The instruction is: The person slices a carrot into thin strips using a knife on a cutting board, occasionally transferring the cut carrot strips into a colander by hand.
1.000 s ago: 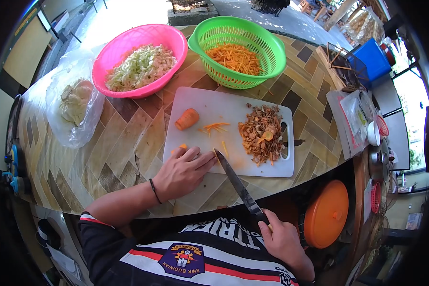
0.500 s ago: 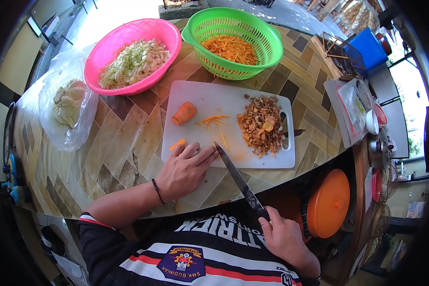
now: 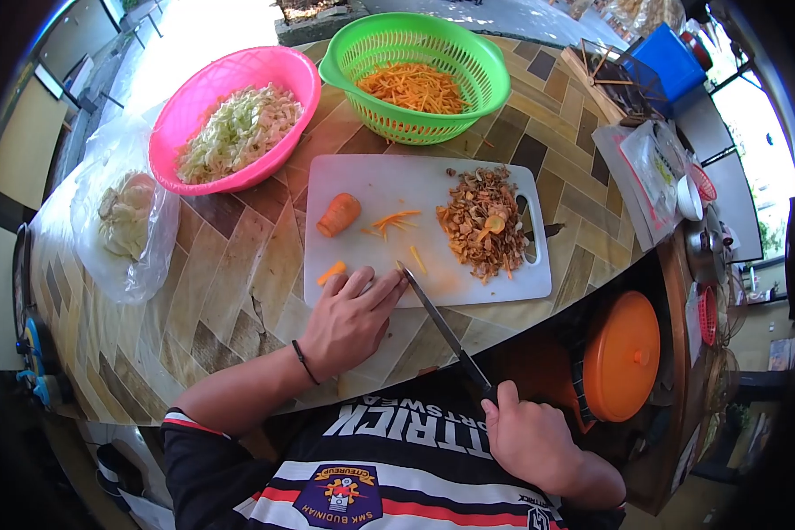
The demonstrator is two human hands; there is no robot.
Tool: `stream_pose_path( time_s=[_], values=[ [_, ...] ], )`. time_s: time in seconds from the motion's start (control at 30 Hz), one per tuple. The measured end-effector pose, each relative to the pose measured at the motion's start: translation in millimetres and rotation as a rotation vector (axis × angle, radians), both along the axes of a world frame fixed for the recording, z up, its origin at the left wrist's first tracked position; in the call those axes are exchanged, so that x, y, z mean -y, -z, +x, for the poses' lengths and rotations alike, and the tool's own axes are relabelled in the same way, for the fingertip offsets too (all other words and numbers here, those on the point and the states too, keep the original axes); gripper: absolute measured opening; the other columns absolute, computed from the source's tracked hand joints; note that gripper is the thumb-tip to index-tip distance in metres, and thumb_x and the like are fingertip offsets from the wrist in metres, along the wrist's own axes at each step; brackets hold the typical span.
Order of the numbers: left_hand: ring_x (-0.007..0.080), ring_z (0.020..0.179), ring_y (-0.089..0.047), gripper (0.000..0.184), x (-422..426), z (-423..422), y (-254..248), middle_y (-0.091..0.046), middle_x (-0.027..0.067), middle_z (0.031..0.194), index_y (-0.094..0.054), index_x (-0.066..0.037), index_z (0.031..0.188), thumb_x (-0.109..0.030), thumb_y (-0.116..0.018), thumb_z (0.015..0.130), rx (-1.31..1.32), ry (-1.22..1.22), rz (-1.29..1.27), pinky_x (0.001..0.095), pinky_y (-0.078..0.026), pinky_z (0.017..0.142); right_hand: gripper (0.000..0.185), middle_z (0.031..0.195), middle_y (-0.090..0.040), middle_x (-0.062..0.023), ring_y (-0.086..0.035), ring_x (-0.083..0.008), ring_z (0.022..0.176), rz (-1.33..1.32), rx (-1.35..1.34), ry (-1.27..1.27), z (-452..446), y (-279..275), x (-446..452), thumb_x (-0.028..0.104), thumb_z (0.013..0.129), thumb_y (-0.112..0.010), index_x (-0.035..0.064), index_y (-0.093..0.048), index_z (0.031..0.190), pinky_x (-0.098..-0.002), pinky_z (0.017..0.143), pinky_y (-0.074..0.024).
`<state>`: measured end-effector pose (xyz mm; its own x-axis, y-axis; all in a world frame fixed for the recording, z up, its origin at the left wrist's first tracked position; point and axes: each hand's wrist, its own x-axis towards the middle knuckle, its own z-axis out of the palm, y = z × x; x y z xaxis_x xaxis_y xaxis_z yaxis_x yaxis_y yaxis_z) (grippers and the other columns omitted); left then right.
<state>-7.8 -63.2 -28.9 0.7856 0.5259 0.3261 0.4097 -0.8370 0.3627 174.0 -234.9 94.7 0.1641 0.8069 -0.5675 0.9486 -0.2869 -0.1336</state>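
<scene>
My left hand presses its bent fingers down near the front edge of the white cutting board, holding a carrot piece that they mostly hide. Gripped by its handle in my right hand, a long knife slants up to the left, its tip beside my left fingertips. An orange carrot chunk lies by the left hand. Farther back on the board are a carrot stub and several thin carrot strips. A heap of brown peelings covers the board's right part.
Behind the board stand a pink basket of shredded cabbage and a green colander of carrot shreds. A plastic bag with cabbage lies left. An orange lidded container sits right, below the table edge.
The view has shifted slightly. My right hand has moved a little to the right, and the knife blade now shows narrower. My left hand stays at the same spot on the board.
</scene>
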Motion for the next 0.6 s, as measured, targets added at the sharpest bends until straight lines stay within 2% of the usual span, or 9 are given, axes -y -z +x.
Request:
stream_pose_path(
  time_s=[0.13, 0.43, 0.6],
  values=[
    [0.0198, 0.104, -0.051, 0.052, -4, 0, -3, -0.055, 0.0002, 0.126, -0.061, -0.004, 0.125, -0.008, -0.067, 0.073, -0.015, 0.019, 0.03, 0.0362, -0.041, 0.086, 0.028, 0.054, -0.061, -0.0141, -0.065, -0.0355, 0.051, -0.001, -0.005, 0.029, -8, 1, -1, 0.03, 0.1, -0.05, 0.0034, -0.046, 0.092, -0.0471, 0.047, -0.0538],
    [0.0177, 0.104, -0.052, 0.051, -4, 0, -1, -0.056, -0.0023, 0.124, -0.062, -0.007, 0.125, -0.008, -0.064, 0.074, -0.026, -0.004, 0.036, 0.0356, -0.037, 0.087, 0.028, 0.054, -0.061, -0.0129, -0.065, -0.0347, 0.05, 0.08, 0.011, 0.062, -11, 23, 8, 0.029, 0.1, -0.051, 0.0035, -0.047, 0.091, -0.0463, 0.045, -0.0533],
    [0.0195, 0.106, -0.053, 0.056, -1, 2, -3, -0.057, -0.0013, 0.126, -0.062, -0.007, 0.126, -0.006, -0.065, 0.07, -0.063, -0.022, 0.034, 0.0364, -0.037, 0.09, 0.028, 0.053, -0.061, -0.0127, -0.065, -0.0343, 0.05, 0.148, -0.047, 0.057, -10, 36, -12, 0.03, 0.099, -0.051, 0.0034, -0.047, 0.09, -0.0466, 0.046, -0.0529]
  ],
)
